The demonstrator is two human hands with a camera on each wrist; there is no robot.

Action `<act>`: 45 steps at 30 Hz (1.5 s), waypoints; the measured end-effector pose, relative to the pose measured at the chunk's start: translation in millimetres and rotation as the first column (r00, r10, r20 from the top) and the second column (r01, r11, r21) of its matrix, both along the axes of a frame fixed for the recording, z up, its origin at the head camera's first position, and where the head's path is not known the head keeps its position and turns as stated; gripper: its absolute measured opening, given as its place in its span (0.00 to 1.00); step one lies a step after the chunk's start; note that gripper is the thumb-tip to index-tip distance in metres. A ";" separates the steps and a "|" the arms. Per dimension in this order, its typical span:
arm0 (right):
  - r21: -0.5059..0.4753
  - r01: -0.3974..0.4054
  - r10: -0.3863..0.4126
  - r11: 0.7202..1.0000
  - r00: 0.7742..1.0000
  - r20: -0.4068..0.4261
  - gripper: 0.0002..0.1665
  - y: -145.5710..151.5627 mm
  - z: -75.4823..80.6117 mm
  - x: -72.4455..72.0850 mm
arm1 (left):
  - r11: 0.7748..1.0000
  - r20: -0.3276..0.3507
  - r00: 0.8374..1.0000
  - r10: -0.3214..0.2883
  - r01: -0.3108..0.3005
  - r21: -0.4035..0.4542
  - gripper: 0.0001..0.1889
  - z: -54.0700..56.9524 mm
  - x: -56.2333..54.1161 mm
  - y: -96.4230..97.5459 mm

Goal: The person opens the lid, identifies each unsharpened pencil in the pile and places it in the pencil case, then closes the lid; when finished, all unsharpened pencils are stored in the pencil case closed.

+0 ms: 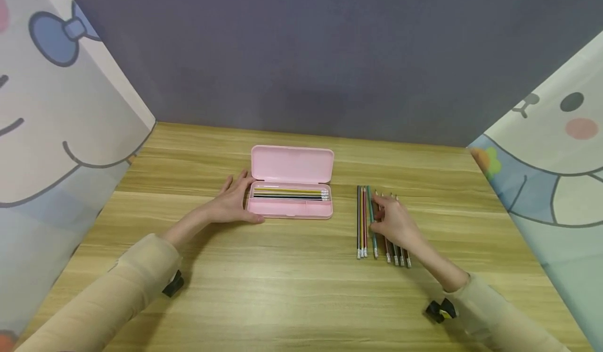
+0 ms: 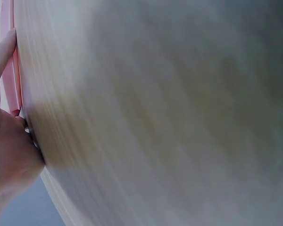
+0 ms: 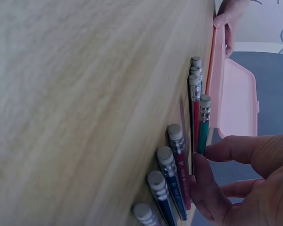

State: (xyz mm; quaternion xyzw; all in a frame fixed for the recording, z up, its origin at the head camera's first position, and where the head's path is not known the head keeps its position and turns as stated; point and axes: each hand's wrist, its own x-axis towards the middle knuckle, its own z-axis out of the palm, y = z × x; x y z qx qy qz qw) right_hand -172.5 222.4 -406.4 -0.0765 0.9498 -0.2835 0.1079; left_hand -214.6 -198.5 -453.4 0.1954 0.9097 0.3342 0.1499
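Observation:
A pink pencil case (image 1: 290, 210) lies with its lid (image 1: 292, 164) raised at the back. Several pencils (image 1: 287, 193) lie side by side in its rear compartment; the front compartments hold nothing visible. My left hand (image 1: 231, 203) grips the case's left end, thumb (image 2: 4, 54) along the front edge and a finger at the back corner. My right hand (image 1: 395, 224) pinches a green pencil (image 3: 204, 129) between thumb and fingers, its white eraser end toward me. Whether that pencil is off the table cannot be told. Several dark and red pencils (image 3: 177, 160) lie beside and under this hand.
Just left of the green pencil, a few pencils (image 1: 361, 221) lie close together in a row. All of this is on a wood-grain table (image 1: 282, 279). A dark grey panel (image 1: 311, 54) stands behind, with cartoon-printed panels (image 1: 556, 132) on both sides.

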 end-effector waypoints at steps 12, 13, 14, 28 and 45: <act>-0.186 0.079 -0.054 0.979 0.989 0.136 0.46 10.7 9.9 -2.9 | 1.000 -0.003 1.000 0.002 -0.002 0.008 0.55 1.9 -0.7 1.7; -0.200 0.085 -0.056 0.976 0.988 0.147 0.46 10.9 10.1 -3.0 | 1.000 -0.002 1.000 0.003 -0.003 0.008 0.55 1.8 0.1 1.5; -0.210 0.086 -0.054 0.974 0.987 0.154 0.46 11.3 10.2 -3.1 | 1.000 -0.002 1.000 0.004 -0.004 0.012 0.55 1.7 1.0 1.2; -0.321 0.161 -0.093 0.933 0.972 0.218 0.46 19.8 15.9 -3.0 | 1.000 0.007 1.000 0.006 -0.006 0.014 0.55 0.2 1.7 -0.3; -0.465 0.196 -0.119 0.864 0.975 0.189 0.46 19.9 24.4 -11.1 | 1.000 0.002 1.000 0.007 -0.007 0.020 0.55 1.5 3.7 -0.6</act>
